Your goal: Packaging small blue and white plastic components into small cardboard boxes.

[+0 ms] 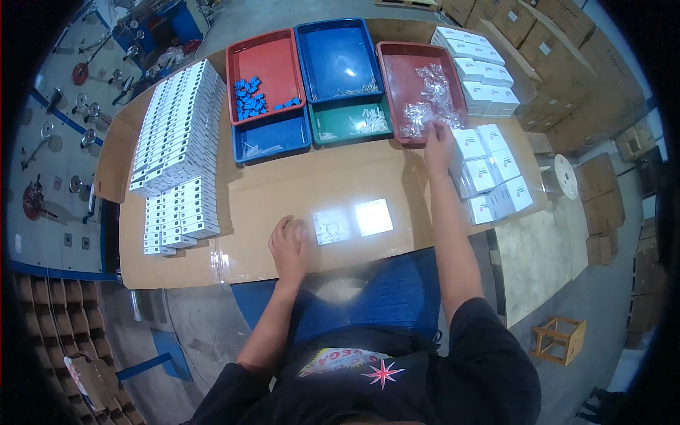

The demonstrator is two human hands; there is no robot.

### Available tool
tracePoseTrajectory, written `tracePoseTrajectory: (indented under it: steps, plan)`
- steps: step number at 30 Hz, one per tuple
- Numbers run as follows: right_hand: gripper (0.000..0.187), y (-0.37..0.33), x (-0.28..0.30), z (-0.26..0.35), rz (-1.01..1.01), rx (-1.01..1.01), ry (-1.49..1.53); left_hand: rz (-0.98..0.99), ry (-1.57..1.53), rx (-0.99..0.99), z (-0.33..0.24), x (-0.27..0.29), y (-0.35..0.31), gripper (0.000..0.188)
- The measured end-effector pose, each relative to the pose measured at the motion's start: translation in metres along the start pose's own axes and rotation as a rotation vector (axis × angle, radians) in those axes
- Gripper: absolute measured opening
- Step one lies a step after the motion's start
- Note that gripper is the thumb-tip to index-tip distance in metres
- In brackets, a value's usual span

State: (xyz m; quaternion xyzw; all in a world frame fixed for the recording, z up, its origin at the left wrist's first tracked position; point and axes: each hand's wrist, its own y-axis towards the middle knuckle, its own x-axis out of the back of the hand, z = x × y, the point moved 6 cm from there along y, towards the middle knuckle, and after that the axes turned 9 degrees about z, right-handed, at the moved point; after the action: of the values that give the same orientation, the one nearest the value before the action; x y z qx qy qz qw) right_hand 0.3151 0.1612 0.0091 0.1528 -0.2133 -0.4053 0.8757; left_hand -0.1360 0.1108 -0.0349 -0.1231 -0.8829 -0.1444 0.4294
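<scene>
My right hand [440, 144] reaches over the near edge of a dark red tray [397, 64]. Its fingertips pinch at the edge of a pile of small clear plastic bags [418, 115]; what the bags hold is too small to make out. My left hand [288, 244] rests on the cardboard tabletop with nothing in it, its fingers loosely stretched. Just right of it lies an open white box half [331, 226] with some pale or clear thing inside. Next to that is a flat white piece [373, 217], bright with glare.
Small white boxes [177, 120] stand stacked at the left; more white boxes [492, 170] are piled at the right. A red tray [265, 57] holds blue parts. Blue trays [333, 53] and a green tray [340, 113] hold small white pieces. A wooden stool [559, 340] stands on the floor.
</scene>
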Motion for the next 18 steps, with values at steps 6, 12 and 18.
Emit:
tracePoseTrajectory:
  steps: [6, 12, 18]
  plan:
    - [0.011, -0.085, 0.01, 0.04, 0.083, -0.262, 0.558, -0.032, -0.214, -0.02, -0.014, 0.007, 0.004, 0.024]
    - [0.011, -0.154, 0.001, 0.064, 0.12, -0.428, 0.878, 0.522, -0.946, 0.099, -0.069, -0.043, 0.004, 0.035]
    - [0.01, -0.215, -0.014, 0.096, 0.211, -0.573, 1.068, 0.515, -1.526, 0.332, -0.134, -0.058, 0.02, 0.045]
